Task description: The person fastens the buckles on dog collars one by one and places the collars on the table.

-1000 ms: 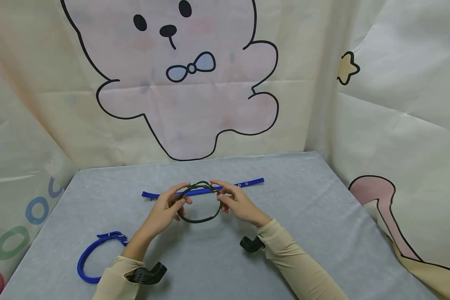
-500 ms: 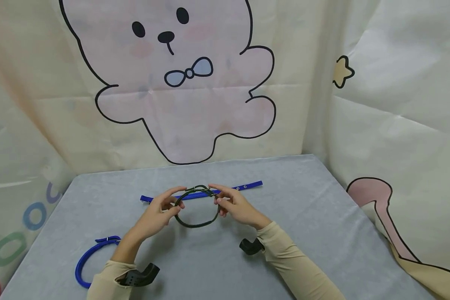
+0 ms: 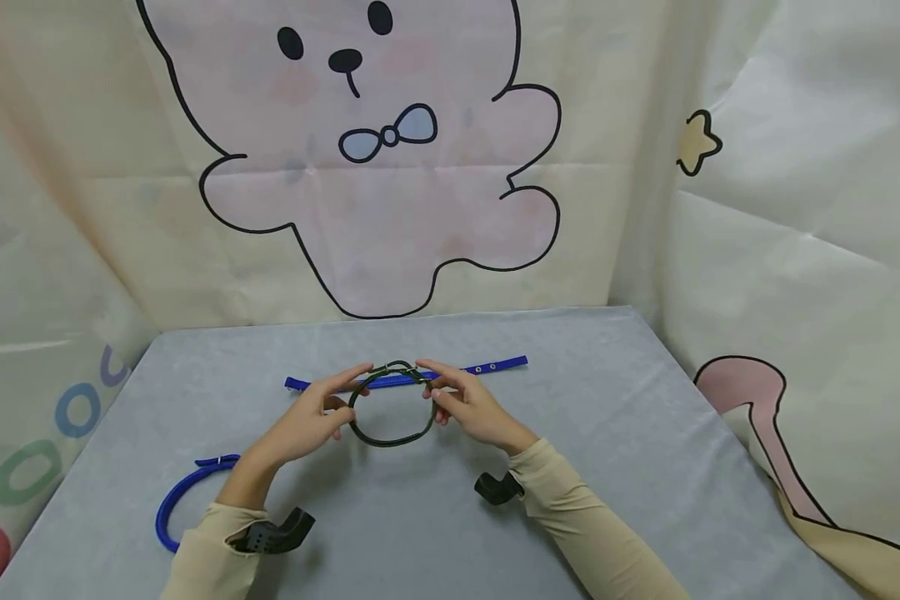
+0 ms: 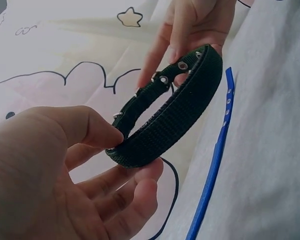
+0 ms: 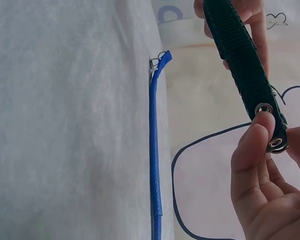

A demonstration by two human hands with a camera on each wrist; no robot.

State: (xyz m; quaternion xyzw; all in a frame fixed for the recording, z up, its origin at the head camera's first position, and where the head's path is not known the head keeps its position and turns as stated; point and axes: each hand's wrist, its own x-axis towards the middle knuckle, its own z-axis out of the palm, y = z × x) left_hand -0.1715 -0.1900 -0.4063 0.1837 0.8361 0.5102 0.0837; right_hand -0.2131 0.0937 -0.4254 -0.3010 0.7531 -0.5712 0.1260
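Observation:
A dark green pet collar (image 3: 390, 442), buckled into a loop, is held up above the table between both hands. My left hand (image 3: 306, 427) pinches its left side; in the left wrist view, the thumb (image 4: 102, 130) presses near the metal buckle, with fingers beneath the webbing. On the opposite side, my right hand (image 3: 482, 412) pinches the collar's eyelet end between thumb and fingers. Metal eyelets show along the webbing (image 5: 242, 65) in the right wrist view. Behind it lies a straight, unbuckled blue collar (image 3: 498, 365), partly hidden by the green loop and hands.
A second blue collar (image 3: 171, 504), fastened in a loop, lies at the left of the table, partly covered by my left arm. The grey cloth-covered table (image 3: 390, 533) ends at a back edge near a printed curtain (image 3: 390, 208).
The left hand has shifted slightly leftward, and its fingers have moved on the green collar's side. The collar stays looped and raised; the right hand keeps its hold. The head view bobs slightly.

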